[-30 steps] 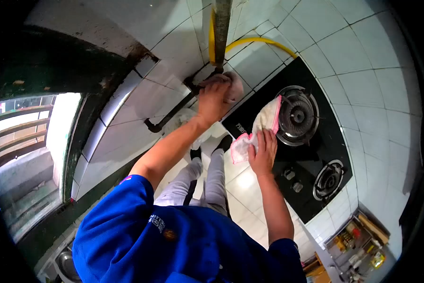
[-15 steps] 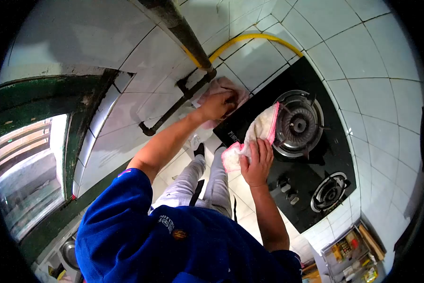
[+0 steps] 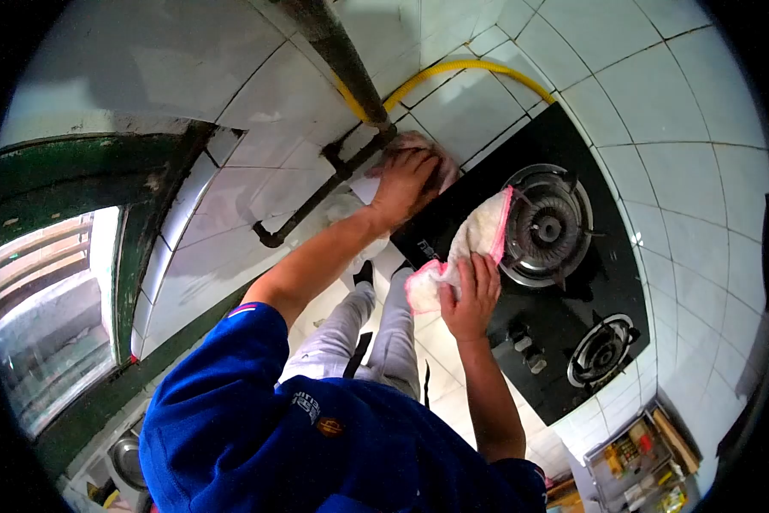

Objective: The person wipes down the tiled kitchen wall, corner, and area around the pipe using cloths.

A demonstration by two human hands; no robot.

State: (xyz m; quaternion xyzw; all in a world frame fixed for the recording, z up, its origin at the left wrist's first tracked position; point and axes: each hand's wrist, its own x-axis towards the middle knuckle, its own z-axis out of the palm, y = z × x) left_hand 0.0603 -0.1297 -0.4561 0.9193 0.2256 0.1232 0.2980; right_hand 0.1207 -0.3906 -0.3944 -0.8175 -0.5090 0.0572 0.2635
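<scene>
My left hand point(image 3: 404, 184) presses a pink cloth point(image 3: 443, 173) onto the tiled counter, in the corner by the dark pipe and the stove's left end. Its fingers reach over the cloth, which bunches up past them. A white cloth with a pink edge point(image 3: 480, 224) lies over the front edge of the black gas stove point(image 3: 564, 329), one end reaching the larger burner point(image 3: 547, 226). My right hand point(image 3: 471, 295) grips this cloth near its lower end, fingers bent over it. Part of each cloth is hidden under the hand.
A dark pipe point(image 3: 337, 60) comes down beside my left hand and branches along the wall. Behind it a yellow hose point(image 3: 453, 67) curves toward the stove. A smaller burner point(image 3: 601, 350) and knobs point(image 3: 524, 346) are at right. A green-framed window point(image 3: 145, 197) stands left.
My left hand has shifted slightly to the right on the pink cloth, and its fingers have straightened from a curl. My right hand and the white cloth stay in nearly the same place.
</scene>
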